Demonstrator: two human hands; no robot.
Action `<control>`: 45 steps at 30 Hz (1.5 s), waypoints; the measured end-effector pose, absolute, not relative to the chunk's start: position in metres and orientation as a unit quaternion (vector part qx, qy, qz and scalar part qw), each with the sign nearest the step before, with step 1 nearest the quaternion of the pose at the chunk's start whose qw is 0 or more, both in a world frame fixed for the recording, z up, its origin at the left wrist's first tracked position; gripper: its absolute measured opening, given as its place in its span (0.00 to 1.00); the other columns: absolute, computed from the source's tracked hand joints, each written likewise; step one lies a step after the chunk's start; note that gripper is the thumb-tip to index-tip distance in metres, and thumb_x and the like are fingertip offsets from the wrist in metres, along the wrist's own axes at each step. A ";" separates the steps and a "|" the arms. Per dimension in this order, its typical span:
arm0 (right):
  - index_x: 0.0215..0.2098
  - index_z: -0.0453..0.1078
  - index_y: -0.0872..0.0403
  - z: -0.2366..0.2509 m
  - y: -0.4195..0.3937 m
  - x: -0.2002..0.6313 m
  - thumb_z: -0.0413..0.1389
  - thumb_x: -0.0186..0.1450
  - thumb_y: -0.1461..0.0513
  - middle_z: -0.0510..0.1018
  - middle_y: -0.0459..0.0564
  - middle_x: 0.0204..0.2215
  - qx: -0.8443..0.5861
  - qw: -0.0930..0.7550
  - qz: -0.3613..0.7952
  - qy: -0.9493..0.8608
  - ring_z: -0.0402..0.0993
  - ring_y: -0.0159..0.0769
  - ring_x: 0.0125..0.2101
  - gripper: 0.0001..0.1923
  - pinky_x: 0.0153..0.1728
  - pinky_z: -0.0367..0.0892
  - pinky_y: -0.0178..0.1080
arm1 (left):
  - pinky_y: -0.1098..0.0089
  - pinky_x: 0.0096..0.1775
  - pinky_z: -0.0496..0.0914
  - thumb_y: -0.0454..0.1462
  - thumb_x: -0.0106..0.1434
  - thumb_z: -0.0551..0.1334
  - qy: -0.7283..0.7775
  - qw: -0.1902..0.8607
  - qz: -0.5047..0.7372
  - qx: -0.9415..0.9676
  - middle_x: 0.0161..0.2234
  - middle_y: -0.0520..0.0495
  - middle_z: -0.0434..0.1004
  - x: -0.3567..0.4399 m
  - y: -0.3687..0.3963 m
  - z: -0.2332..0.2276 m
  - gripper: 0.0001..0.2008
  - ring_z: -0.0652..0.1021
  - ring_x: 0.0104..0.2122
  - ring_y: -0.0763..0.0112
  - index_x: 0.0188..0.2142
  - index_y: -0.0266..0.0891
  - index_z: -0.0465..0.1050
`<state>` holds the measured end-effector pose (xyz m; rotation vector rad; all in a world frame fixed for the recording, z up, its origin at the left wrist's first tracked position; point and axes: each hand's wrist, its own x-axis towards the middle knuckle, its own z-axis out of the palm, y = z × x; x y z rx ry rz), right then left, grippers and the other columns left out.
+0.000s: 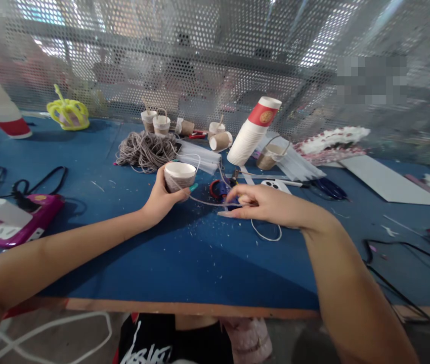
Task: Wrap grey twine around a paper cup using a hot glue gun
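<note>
Twine-wrapped small white paper cup sits upright in the left hand, fingers clasped round its wall. Thin grey twine strand runs from it toward three o'clock into the right hand, pinched at the fingertips, above open blue tabletop.
</note>
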<state>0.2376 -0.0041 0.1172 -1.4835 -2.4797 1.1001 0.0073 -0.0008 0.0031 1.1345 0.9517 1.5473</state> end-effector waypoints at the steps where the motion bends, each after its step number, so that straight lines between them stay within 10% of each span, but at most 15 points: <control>1: 0.32 0.72 0.53 0.119 -0.003 0.240 0.60 0.62 0.44 0.63 0.40 0.17 -0.454 0.011 0.365 -0.813 0.56 0.27 0.18 0.20 0.21 0.50 0.36 | 0.57 0.53 0.69 0.35 0.46 0.72 0.391 0.475 0.633 0.470 0.47 0.47 0.70 0.007 0.000 0.002 0.33 0.72 0.48 0.60 0.51 0.44 0.63; 17: 0.22 0.67 0.54 0.109 0.003 0.242 0.61 0.64 0.48 0.56 0.37 0.12 -0.322 0.391 0.492 -0.708 0.49 0.21 0.14 0.22 0.17 0.42 0.36 | 0.57 0.56 0.67 0.39 0.42 0.73 0.405 0.479 0.628 0.461 0.49 0.44 0.72 0.007 0.003 0.001 0.36 0.72 0.51 0.58 0.50 0.42 0.63; 45: 0.19 0.65 0.55 0.100 0.013 0.239 0.64 0.62 0.49 0.58 0.37 0.12 -0.344 0.345 0.505 -0.712 0.50 0.20 0.13 0.23 0.14 0.43 0.32 | 0.51 0.60 0.62 0.41 0.43 0.72 0.361 0.600 0.570 0.429 0.55 0.44 0.70 0.003 0.000 0.005 0.49 0.68 0.58 0.52 0.62 0.48 0.53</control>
